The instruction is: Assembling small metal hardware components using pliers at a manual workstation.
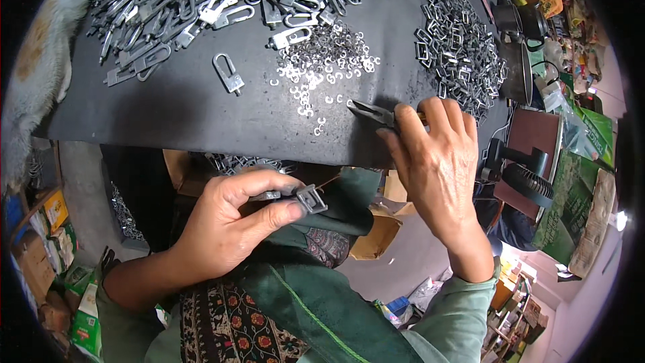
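My left hand [235, 218] is closed on a metal clip, held just off the table's near edge. A small rectangular metal loop [311, 199] sticks out past the thumb and fingertip; most of the clip is hidden in my fingers. My right hand [440, 154] is wrapped round a pair of pliers [373, 112], low over the table. The jaw tips meet a tiny C-shaped ring [350, 103] at the near side of a pile of C-rings [322, 57]. One long-looped metal clip [229, 74] lies by itself left of that pile.
On the dark table [175, 124], a big heap of metal clips [201, 0] covers the far left and a heap of rectangular loops [460, 40] the right. A white and orange furry animal [47, 54] lies along the left edge. A black fan [521, 171] stands at right.
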Motion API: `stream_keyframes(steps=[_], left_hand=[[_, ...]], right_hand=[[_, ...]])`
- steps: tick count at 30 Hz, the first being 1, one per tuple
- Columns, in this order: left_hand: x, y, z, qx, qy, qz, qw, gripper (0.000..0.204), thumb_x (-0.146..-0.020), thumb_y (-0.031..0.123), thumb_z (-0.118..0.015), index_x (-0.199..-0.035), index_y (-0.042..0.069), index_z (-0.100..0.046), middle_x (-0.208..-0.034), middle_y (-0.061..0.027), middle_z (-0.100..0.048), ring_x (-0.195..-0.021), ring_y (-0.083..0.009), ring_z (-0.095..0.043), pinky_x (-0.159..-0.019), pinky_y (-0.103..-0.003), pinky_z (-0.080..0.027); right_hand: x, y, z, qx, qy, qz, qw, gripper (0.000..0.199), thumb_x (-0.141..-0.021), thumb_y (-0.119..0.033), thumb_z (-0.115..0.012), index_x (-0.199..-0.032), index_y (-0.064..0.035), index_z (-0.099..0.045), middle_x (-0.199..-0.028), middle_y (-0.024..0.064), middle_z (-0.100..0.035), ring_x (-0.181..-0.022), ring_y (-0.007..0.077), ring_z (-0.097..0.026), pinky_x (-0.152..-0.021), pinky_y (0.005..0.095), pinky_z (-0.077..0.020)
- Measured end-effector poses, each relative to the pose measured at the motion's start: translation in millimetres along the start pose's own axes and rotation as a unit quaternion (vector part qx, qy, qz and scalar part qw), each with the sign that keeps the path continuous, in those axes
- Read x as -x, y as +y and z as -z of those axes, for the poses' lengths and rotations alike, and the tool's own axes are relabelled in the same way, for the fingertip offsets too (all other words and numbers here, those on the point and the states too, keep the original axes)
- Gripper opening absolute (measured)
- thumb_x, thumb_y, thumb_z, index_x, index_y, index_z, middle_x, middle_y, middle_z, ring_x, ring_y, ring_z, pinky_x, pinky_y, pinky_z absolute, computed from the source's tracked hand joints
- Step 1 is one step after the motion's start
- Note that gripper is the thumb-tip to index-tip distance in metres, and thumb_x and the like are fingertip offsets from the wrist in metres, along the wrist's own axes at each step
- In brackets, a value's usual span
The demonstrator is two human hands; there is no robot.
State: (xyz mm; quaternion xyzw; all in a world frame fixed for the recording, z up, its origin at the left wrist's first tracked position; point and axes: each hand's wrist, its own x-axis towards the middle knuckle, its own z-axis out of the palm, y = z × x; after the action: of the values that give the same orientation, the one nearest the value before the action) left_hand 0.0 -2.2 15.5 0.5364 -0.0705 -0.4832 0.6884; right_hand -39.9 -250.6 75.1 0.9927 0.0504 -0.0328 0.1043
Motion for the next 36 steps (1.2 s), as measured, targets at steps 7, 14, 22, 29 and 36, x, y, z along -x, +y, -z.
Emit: stream_keyframes(steps=[7,14,22,29,36], left_hand=[[-6,16,5,-0.002,-0.002,0.041,0.999,0.019,-0.093,0.009,-0.067,-0.108,-0.004,-0.066,-0.087,0.0004,-0.066,-0.084,-0.0033,-0.054,-0.076,-0.022,-0.046],[-8,14,9,0.050,-0.036,0.054,0.997,0.021,-0.093,0.011,-0.068,-0.108,-0.003,-0.067,-0.091,0.0003,-0.067,-0.085,-0.0031,-0.055,-0.077,-0.022,-0.046],[-10,10,7,0.047,-0.055,0.031,0.997,0.023,-0.093,0.011,-0.068,-0.112,-0.003,-0.067,-0.092,0.0000,-0.067,-0.087,-0.0036,-0.057,-0.078,-0.022,-0.047],[-14,5,11,0.114,-0.097,0.028,0.988,0.024,-0.092,0.011,-0.069,-0.112,-0.002,-0.067,-0.093,0.0002,-0.067,-0.086,-0.0032,-0.057,-0.078,-0.021,-0.047],[-15,12,9,0.104,-0.080,0.053,0.990,0.021,-0.091,0.012,-0.069,-0.108,-0.001,-0.066,-0.080,0.0035,-0.059,-0.065,-0.0015,-0.045,-0.057,-0.018,-0.035]], right_hand=[[-8,17,10,-0.104,-0.011,0.148,0.983,0.034,-0.077,-0.032,-0.072,-0.094,-0.0047,-0.062,-0.083,0.0095,-0.054,-0.077,0.0284,-0.056,-0.067,0.0399,-0.0444],[-8,11,6,-0.209,0.024,0.212,0.954,0.033,-0.075,-0.036,-0.073,-0.090,-0.0086,-0.062,-0.083,0.0059,-0.055,-0.075,0.0250,-0.057,-0.063,0.0375,-0.0437],[-8,11,2,-0.237,0.013,0.234,0.943,0.044,-0.077,-0.046,-0.069,-0.090,-0.0041,-0.062,-0.081,0.0088,-0.056,-0.070,0.0283,-0.057,-0.061,0.0393,-0.0444],[-12,11,14,-0.223,0.006,0.246,0.943,0.033,-0.075,-0.038,-0.071,-0.088,-0.0092,-0.061,-0.078,0.0047,-0.050,-0.071,0.0239,-0.054,-0.062,0.0363,-0.0420],[-16,11,28,-0.182,-0.001,0.244,0.953,0.034,-0.071,-0.036,-0.072,-0.090,-0.0096,-0.060,-0.079,0.0046,-0.051,-0.073,0.0240,-0.054,-0.064,0.0362,-0.0429]])
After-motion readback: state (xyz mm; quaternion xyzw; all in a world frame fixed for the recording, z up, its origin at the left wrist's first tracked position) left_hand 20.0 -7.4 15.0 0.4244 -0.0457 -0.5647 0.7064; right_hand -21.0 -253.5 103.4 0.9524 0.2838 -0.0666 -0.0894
